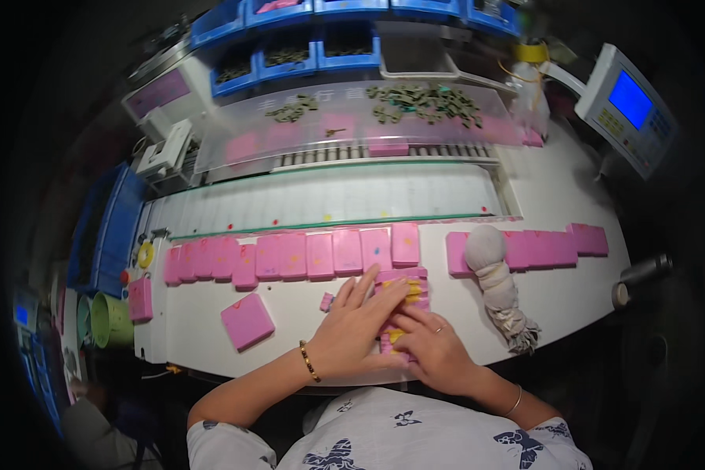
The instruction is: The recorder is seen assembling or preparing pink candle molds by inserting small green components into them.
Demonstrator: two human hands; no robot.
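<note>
A pink block with notched edges and yellow pieces along its top [415,280] lies on the white table in front of me. My left hand [348,330] is laid over its left side, fingers stretched and spread, the forefinger reaching across the yellow. From the right, my right hand [440,354] has its bent fingers on the block's near part, gripping there; its fingertips are partly hidden. Just left of my left hand's fingers is a small pink piece [327,301]. A loose pink box [247,321] rests farther left.
A row of pink boxes [282,254] crosses the table; another pink row [552,247] is at the right. A pale cloth bundle [495,286] lies before it. Behind are a long white channel [329,196], a clear shelf [341,149], blue bins [348,48] and a display [630,102].
</note>
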